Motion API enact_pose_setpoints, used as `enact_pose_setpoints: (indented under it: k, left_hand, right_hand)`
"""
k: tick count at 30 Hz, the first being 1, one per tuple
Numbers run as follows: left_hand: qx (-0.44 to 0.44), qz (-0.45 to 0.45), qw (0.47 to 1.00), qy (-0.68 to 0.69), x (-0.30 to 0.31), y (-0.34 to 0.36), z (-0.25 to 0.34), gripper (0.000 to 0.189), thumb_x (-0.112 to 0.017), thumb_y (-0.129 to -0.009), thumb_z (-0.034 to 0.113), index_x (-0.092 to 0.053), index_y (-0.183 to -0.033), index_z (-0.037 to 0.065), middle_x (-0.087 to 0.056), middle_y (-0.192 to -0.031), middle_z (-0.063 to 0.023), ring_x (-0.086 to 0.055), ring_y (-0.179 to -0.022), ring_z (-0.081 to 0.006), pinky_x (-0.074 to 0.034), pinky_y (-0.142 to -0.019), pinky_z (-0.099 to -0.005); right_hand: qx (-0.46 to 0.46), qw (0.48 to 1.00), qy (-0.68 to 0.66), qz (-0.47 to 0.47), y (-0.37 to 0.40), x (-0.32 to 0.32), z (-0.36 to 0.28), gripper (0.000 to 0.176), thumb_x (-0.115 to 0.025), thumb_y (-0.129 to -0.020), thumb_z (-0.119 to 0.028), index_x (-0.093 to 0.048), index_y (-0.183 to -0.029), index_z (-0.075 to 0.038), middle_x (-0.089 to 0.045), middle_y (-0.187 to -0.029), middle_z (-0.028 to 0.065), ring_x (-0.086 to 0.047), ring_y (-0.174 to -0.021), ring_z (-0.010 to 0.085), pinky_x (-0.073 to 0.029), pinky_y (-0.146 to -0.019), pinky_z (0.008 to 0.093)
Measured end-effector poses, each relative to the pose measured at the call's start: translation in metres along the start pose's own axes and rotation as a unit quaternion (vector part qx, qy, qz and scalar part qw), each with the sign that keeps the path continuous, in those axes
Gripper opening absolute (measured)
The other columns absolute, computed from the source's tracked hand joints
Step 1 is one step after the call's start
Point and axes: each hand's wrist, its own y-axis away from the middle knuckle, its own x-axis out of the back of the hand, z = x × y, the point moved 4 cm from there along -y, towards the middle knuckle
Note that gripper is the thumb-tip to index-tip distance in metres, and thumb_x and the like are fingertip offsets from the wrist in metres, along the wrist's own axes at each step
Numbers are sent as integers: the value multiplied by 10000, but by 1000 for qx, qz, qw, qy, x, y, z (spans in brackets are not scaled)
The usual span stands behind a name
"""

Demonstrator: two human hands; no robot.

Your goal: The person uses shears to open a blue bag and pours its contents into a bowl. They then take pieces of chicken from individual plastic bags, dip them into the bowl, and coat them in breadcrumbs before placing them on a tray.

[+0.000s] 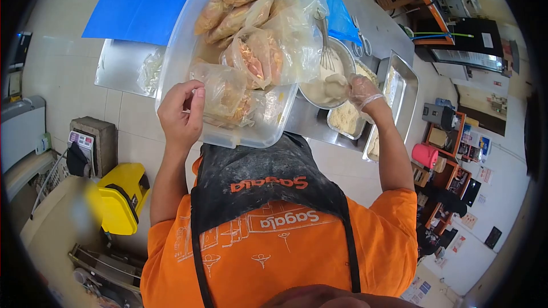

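Observation:
My left hand (pixel 181 113) is bare, its fingers pinched at the edge of a clear plastic bag (pixel 220 88) with pieces of food inside. That bag lies in a translucent plastic bin (pixel 268 137) among several other bags of raw-looking meat (pixel 231 14). My right hand (pixel 366 94), in a clear disposable glove, grips a batter-coated piece of food (pixel 337 86) over a metal bowl (pixel 344 51) of pale batter. A whisk (pixel 327 57) rests in the bowl. The fingertips of my right hand are partly hidden by the coated piece.
Beside the bowl stand a metal pan of pale crumbs (pixel 345 118) and a longer metal tray (pixel 406 102). Scissors (pixel 365 45) and a blue plastic bag (pixel 339 17) lie behind. A blue board (pixel 142 3) is at the upper left, a yellow bin (pixel 121 199) on the floor.

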Motion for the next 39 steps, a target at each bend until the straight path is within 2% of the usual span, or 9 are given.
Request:
enact_pose_setpoints:
  k: [9,14,18,21,25,31,35,39]
  left_hand:
    - [-41,-21,999,10,3,-2,1,40,-639,-876,34,-654,-902,8,-568,-688,-63,-504,-556,-122,-398,-498,-253]
    - [-30,-34,999,17,4,-3,5,35,-645,-872,35,-657,-893,9,-569,-680,-65,-505,-552,-130,-397,-502,-258]
    - [-33,-34,999,11,4,-2,1,36,-651,-869,36,-657,-891,7,-574,-687,-65,-506,-555,-134,-402,-515,-262]
    - [-22,-33,999,9,3,-2,2,37,-649,-874,38,-658,-894,8,-577,-693,-66,-512,-565,-133,-409,-525,-261]
    - [-4,-19,1000,10,1,0,-1,47,-637,-890,37,-662,-913,5,-581,-705,-53,-515,-592,-104,-411,-537,-235]
    - [30,-2,999,-26,-2,1,-1,95,-616,-925,52,-663,-966,-20,-586,-725,5,-499,-637,-43,-403,-561,-192]
    - [2,22,998,-63,-5,-1,4,121,-587,-953,62,-657,-997,-26,-613,-753,8,-523,-667,-40,-408,-587,-187]
    - [-7,56,994,-93,-6,-1,1,123,-585,-956,68,-659,-999,-21,-605,-749,15,-501,-663,-33,-399,-601,-191]
  right_hand:
    - [-31,999,-3,41,19,54,-16,227,-583,-861,-186,-565,-853,40,-626,-826,286,-625,-812,442,-478,-715,485]
    - [-74,996,-39,41,24,68,-15,216,-599,-855,-180,-574,-834,33,-625,-793,264,-623,-755,411,-473,-677,463]
    - [-119,990,-76,30,26,63,-5,214,-609,-853,-191,-593,-825,20,-637,-784,237,-627,-735,371,-471,-664,449]
    - [-155,982,-107,11,24,33,26,223,-620,-847,-210,-608,-830,12,-642,-785,230,-634,-744,355,-474,-672,445]
    - [-145,986,-83,22,24,-3,58,236,-622,-837,-203,-620,-838,32,-659,-836,256,-659,-803,376,-508,-726,434]
    - [-149,984,-101,18,44,22,67,226,-595,-843,-193,-601,-837,33,-642,-844,263,-639,-820,410,-500,-746,459]
    - [-89,992,-66,60,63,49,87,188,-557,-859,-168,-569,-865,20,-626,-850,265,-624,-846,424,-486,-734,488]
    - [-11,996,38,79,78,64,103,145,-545,-865,-134,-573,-870,8,-630,-836,235,-646,-815,386,-511,-715,474]
